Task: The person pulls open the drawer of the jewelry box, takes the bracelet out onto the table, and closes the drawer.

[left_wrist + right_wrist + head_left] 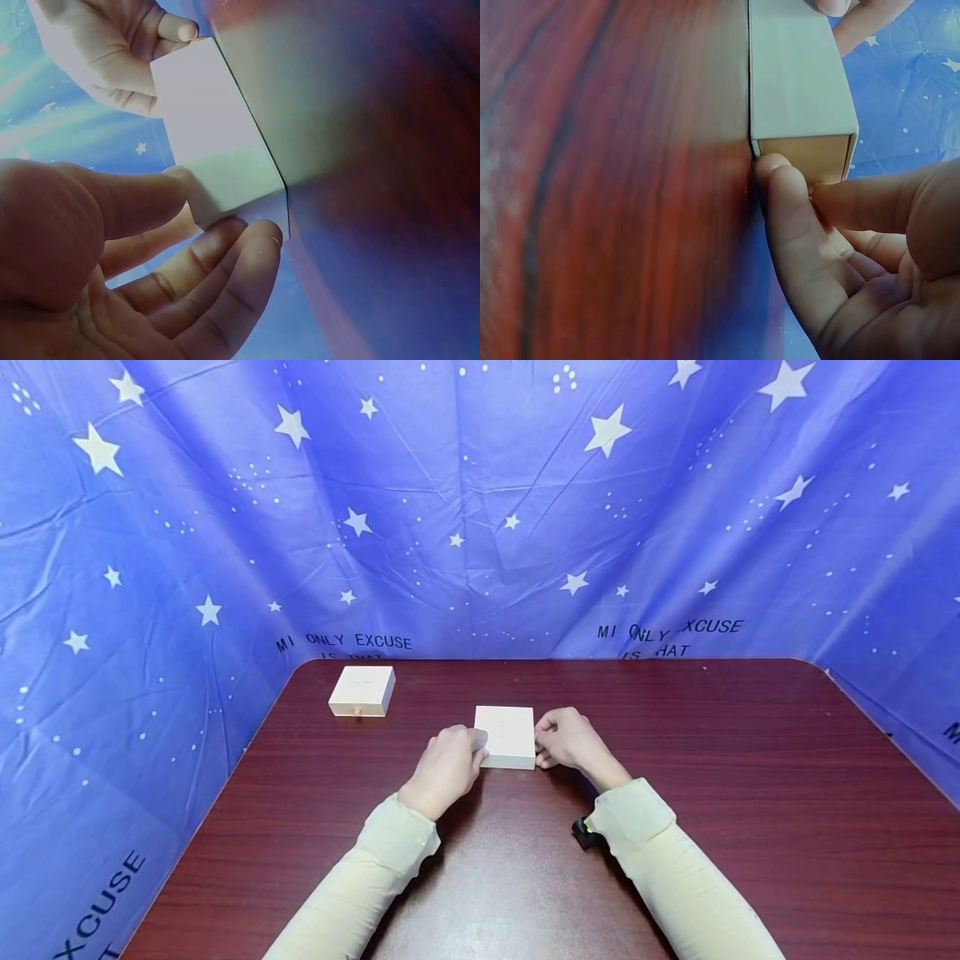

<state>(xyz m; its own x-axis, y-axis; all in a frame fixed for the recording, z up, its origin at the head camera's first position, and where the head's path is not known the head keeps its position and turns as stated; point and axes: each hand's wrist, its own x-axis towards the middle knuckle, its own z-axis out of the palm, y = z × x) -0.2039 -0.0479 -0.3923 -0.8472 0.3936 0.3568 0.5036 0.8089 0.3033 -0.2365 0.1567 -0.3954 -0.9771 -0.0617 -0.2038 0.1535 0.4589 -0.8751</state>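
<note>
A white box [512, 735] lies flat on a glossy, dark red-brown surface [738, 810], set in from the far edge and slightly left of the midpoint between the left and right edges. A person's left hand [446, 762] grips the box at its left end, thumb against the top and fingers curled round the side. The right hand [573, 739] is at the opposite end, its thumb and forefinger pinching at the box's tan end face — the fingertips mostly hide what part they grasp.

A second white box [360, 685] sits near the surface's far left corner, well apart from both hands, with a small tab at its front. Both lids carry faint marks, too small to read. The person wears pale sleeves [637, 814], and a black object [585, 833] shows beneath the right cuff. Behind the far edge hangs a blue-violet cloth [465, 468] with white stars and black lettering.
</note>
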